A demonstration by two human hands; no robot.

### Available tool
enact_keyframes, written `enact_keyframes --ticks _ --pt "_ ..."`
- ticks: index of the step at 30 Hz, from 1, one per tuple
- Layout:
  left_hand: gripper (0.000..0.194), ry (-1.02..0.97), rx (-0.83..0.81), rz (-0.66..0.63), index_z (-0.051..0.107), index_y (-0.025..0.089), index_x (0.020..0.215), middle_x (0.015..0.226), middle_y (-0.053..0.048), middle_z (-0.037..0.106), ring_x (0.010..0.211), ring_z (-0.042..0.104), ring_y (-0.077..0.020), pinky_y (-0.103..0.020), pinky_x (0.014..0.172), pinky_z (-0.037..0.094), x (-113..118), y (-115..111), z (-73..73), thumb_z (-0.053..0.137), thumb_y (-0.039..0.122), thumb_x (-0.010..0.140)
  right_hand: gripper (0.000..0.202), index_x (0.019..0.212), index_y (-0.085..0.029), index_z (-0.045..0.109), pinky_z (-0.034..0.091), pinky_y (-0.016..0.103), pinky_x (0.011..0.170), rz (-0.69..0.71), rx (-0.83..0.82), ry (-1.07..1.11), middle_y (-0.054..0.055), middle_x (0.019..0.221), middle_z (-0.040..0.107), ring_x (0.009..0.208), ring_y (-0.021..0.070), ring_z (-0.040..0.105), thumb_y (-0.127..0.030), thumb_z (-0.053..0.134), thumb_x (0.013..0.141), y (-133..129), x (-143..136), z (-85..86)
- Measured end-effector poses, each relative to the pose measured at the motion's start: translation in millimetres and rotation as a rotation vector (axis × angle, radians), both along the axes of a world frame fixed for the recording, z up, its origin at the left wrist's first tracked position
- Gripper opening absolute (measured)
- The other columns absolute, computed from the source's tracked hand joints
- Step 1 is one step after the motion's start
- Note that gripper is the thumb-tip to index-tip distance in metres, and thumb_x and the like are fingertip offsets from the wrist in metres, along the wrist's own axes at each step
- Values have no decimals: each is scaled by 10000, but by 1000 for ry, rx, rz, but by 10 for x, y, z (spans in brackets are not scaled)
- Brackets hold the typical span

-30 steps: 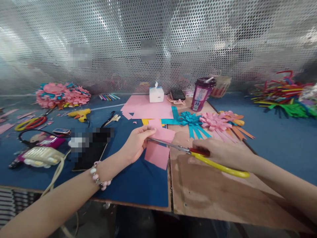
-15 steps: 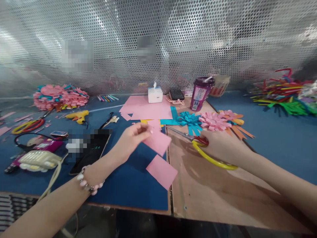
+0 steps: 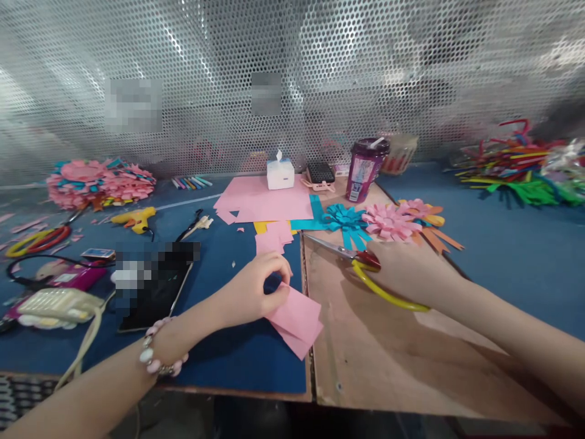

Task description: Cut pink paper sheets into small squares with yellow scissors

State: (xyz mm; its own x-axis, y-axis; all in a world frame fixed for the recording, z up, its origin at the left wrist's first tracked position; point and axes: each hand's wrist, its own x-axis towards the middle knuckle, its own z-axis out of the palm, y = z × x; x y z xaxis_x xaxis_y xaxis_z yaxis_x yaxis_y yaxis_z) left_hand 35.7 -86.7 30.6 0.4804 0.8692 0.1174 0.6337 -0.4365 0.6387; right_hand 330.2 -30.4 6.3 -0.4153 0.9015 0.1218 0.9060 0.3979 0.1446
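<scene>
Between thumb and forefinger my left hand pinches a square of pink paper, which overlaps another pink square on the blue mat near the table's front. Just beyond the hand lie more small pink pieces. My right hand is closed around yellow-and-red-handled scissors above the bare wooden board. Their blades point left and look nearly closed; some fingers are hidden behind the hand. Right beyond the scissors rest a blue paper flower and a pink paper flower.
A large pink sheet carries a white tissue box. A purple cup stands behind the flowers. On the left are a phone, a yellow glue gun, a second pair of scissors and a heap of paper flowers.
My left hand has brought its pink square nearer, down onto the other square, uncovering the small pink pieces behind. My right hand keeps the scissors in about the same place. The view has shifted slightly.
</scene>
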Motion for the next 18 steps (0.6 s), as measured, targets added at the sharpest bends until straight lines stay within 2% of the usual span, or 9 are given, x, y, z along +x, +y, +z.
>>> enact_keyframes --ticks 2,4,8,10,12,15,16,18 --pt "66 -35 -192 10 527 179 816 778 5 562 712 519 -132 -273 660 417 -49 55 29 499 226 854 446 713 -168 591 206 290 518 -8 1 -40 101 648 639 542 186 545 -513 363 880 8 6 -7" --pt "94 -105 -326 -5 531 177 841 769 12 566 692 531 -124 -254 627 418 -104 127 35 525 269 856 451 732 -170 598 223 287 501 -12 -29 -53 97 670 651 543 187 552 -524 361 879 19 6 6" --pt "155 -111 -305 33 586 167 886 846 -11 631 779 587 -143 -264 700 447 -189 262 7 574 315 844 408 742 -180 601 260 277 472 -41 -164 -1 78 683 654 521 174 533 -547 445 831 59 39 75" --pt "198 -43 -281 -2 636 174 904 876 -18 669 811 608 -158 -276 737 456 -220 307 5 566 352 856 406 737 -188 600 286 277 480 -27 -210 3 76 697 656 547 185 549 -566 476 817 68 72 117" --pt "247 21 -272 -53 689 194 935 932 -21 708 877 632 -177 -287 795 462 -253 345 16 555 389 867 413 731 -186 603 313 290 501 16 -170 -15 93 732 659 602 213 578 -576 495 814 38 80 163" --pt "295 54 -274 -79 717 231 1019 1056 -17 725 985 647 -195 -293 868 469 -324 410 23 560 428 866 328 820 -177 636 355 306 533 171 54 72 116 867 666 706 234 609 -475 503 856 -119 -27 229" --pt "302 51 -257 -67 714 239 1045 1095 -15 719 1011 647 -196 -294 886 471 -355 436 16 562 428 865 271 900 -184 644 376 302 546 288 91 143 104 925 667 742 221 616 -409 496 877 -197 -99 242" --pt "312 47 -194 -31 700 245 1092 1161 -14 700 1056 639 -195 -303 929 467 -418 488 -6 551 411 873 240 1061 -216 630 441 293 634 598 37 232 70 1045 663 846 197 619 -329 536 872 -361 -278 238"
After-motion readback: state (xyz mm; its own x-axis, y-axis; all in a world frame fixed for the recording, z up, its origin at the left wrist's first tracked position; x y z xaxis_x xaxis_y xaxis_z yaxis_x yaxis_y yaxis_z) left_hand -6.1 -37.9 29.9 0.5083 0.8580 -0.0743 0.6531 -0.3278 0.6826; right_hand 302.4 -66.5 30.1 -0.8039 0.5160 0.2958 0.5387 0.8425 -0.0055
